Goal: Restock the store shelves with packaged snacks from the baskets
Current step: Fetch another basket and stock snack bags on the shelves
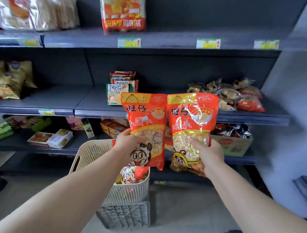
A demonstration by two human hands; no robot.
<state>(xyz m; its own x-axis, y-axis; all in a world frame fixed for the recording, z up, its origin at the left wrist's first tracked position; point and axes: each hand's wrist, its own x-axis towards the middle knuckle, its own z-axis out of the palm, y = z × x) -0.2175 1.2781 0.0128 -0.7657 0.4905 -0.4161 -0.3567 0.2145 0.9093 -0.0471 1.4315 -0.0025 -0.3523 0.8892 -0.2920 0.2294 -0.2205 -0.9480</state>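
I hold two red snack bags upright in front of the middle shelf (60, 100). My left hand (127, 144) grips the lower part of the left red bag (145, 119), which has a cartoon face at the bottom. My right hand (207, 153) grips the lower part of the right red bag (192, 116). The two bags touch side by side. Below them stands a beige basket (93, 153) with another red bag (132, 174) inside.
The beige basket sits on a grey crate (126, 215) on the floor. The middle shelf holds green-and-white packs (118, 88) at centre, wrapped pastries (231, 95) at right, yellow bags (4, 79) at left. A tall orange bag (122, 6) stands on the top shelf. A cardboard box (234, 143) sits lower right.
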